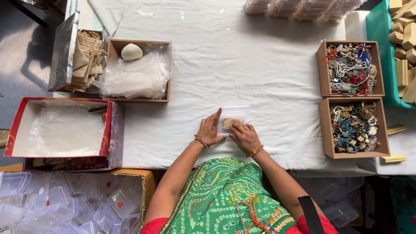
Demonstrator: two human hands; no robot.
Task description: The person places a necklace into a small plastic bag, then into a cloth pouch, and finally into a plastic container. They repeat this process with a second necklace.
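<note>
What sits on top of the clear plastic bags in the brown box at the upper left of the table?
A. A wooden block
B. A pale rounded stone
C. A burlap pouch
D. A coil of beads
B. A pale rounded stone rests on the stack of clear plastic bags in that brown box, while the beads lie in the two boxes on the right.

Both hands lay on a small clear plastic pouch (pixel 232 118) on the white tablecloth (pixel 260 65). The left hand (pixel 210 130) pressed flat along its left edge, and the right hand (pixel 245 137) covered its lower right, fingers over what looked like a tan cloth bag inside. Two cardboard boxes of beaded jewellery (pixel 352 99) stood well apart to the right.
</note>
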